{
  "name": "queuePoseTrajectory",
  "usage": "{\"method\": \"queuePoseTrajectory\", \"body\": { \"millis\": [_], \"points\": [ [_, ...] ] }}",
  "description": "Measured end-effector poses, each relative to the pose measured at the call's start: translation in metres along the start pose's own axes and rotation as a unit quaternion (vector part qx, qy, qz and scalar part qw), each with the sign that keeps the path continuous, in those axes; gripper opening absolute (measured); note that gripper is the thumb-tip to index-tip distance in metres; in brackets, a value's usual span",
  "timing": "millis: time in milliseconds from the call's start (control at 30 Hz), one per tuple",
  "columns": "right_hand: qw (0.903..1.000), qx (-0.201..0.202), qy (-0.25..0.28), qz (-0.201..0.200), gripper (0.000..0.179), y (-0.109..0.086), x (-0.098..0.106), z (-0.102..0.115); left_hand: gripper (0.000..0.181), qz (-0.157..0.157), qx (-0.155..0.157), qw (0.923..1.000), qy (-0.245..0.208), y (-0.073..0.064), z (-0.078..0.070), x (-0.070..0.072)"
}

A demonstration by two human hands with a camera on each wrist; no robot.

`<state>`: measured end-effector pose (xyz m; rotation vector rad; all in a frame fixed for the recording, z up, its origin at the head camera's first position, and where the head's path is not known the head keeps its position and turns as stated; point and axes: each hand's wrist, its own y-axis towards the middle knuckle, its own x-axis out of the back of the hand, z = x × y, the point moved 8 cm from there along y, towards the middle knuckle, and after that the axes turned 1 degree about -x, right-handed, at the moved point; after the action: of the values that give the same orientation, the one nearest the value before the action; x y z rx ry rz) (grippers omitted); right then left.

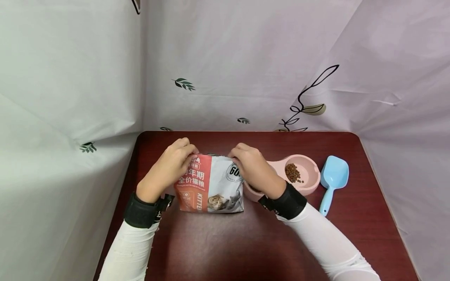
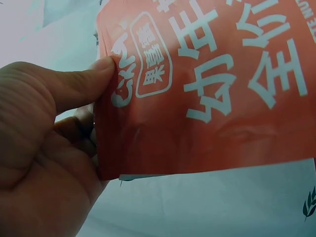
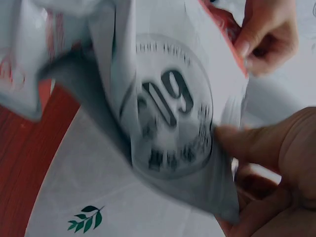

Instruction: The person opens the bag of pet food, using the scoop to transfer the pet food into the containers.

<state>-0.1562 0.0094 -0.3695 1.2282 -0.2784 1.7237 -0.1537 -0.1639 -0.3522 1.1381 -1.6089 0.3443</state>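
Both hands hold a red and white bag of kitten food point(image 1: 225, 191) by its top edge, near the middle of the table. At the bag's upper left corner, my left hand point(image 1: 172, 164) pinches the red part, its thumb point(image 2: 86, 81) flat on the front in the left wrist view. My right hand point(image 1: 254, 168) pinches the white upper right corner beside the printed "60"; in the right wrist view its thumb point(image 3: 252, 143) presses the front face. The lower part of the bag hangs toward the table's near side, printed front facing me.
Right of the bag sits a pink double bowl point(image 1: 311, 187), partly behind my right forearm, with brown kibble point(image 1: 292, 172) in its right basin and some dark kibble showing in the left. A light blue scoop point(image 1: 334, 175) lies farther right on the dark red table point(image 1: 225, 249).
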Motion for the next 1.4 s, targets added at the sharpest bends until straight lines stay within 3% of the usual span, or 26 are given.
{"method": "queuePoseTrajectory", "body": {
  "millis": [233, 467, 633, 767, 933, 1067, 1167, 1400],
  "points": [
    [0.9984, 0.018, -0.043, -0.031, 0.044, -0.003, -0.007, 0.013, 0.004, -0.003, 0.003, 1.0000, 0.001, 0.002, 0.000, 0.000],
    [0.9976, 0.019, -0.027, -0.061, 0.014, -0.004, -0.007, 0.011, 0.004, -0.008, 0.007, 0.9999, 0.001, 0.001, 0.001, 0.001],
    [0.9960, 0.027, 0.002, -0.085, 0.005, -0.004, -0.005, 0.007, 0.004, -0.007, 0.007, 0.9999, -0.003, 0.000, 0.002, 0.001],
    [0.9963, 0.020, 0.008, -0.084, 0.005, -0.003, -0.005, 0.006, 0.005, -0.009, 0.005, 0.9999, -0.003, 0.000, 0.002, 0.000],
    [0.9980, -0.003, -0.027, -0.057, 0.008, 0.001, -0.009, 0.011, 0.005, -0.013, 0.006, 0.9999, -0.004, 0.000, 0.002, 0.000],
    [0.9986, -0.008, -0.028, -0.044, 0.019, 0.004, -0.015, 0.016, 0.004, -0.014, 0.011, 0.9998, -0.003, -0.001, 0.003, 0.000],
    [0.9983, -0.008, -0.012, -0.056, 0.024, 0.005, -0.016, 0.015, 0.004, -0.014, 0.014, 0.9998, -0.003, -0.001, 0.004, 0.001],
    [0.9947, 0.009, 0.041, -0.094, 0.013, 0.003, -0.015, 0.009, 0.005, -0.015, 0.014, 0.9998, -0.005, -0.003, 0.004, 0.001]
  ]
}}
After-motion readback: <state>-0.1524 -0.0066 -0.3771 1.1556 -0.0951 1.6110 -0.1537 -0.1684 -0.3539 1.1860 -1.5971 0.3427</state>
